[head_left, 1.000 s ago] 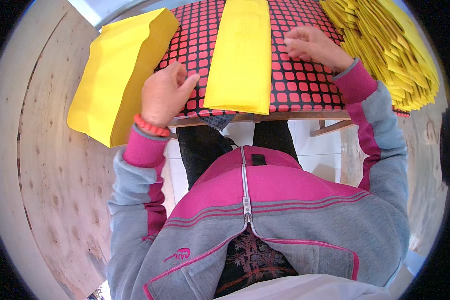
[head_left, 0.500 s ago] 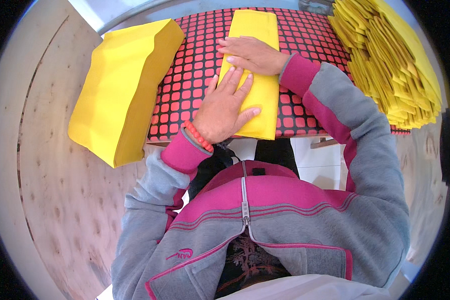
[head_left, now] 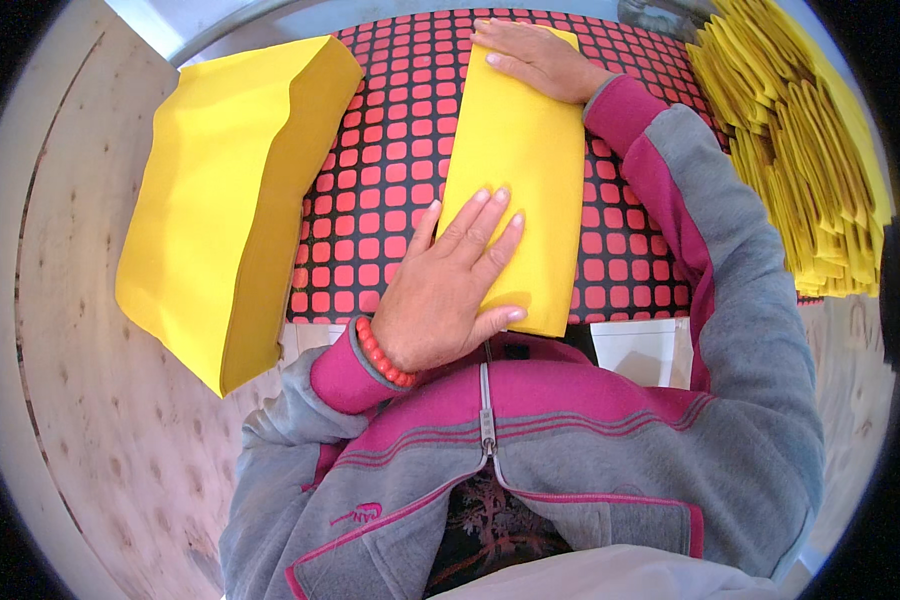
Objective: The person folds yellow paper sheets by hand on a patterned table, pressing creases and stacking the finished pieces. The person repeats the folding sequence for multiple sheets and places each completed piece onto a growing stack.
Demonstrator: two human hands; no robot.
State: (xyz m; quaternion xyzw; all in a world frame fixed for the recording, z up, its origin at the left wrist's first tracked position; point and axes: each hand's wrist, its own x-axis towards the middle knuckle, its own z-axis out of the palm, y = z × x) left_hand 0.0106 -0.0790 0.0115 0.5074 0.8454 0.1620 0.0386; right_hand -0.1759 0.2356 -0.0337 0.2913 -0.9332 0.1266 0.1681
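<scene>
A yellow folded sheet of cloth-like material (head_left: 515, 150) lies lengthwise before me, its near end reaching the table's front edge. My left hand (head_left: 450, 280), with a red bead bracelet (head_left: 380, 355) at the wrist, rests flat on the near part of it, fingers spread. At the far end, my right hand (head_left: 540, 60) lies across the sheet with its fingers stretched out to the left. Neither hand grips anything; both press on the yellow surface from above.
Under the sheet is a table cover (head_left: 370, 200) patterned in red squares on black. To the left stands a thick stack of flat yellow sheets (head_left: 200, 200), overhanging the table's edge. On the right rises a tall pile of folded yellow pieces (head_left: 800, 160). Wooden boards (head_left: 100, 400) show at far left.
My right hand has slid away to the sheet's far end, and my left hand has come nearer to me. The hands are now well apart. The whole table appears closer.
</scene>
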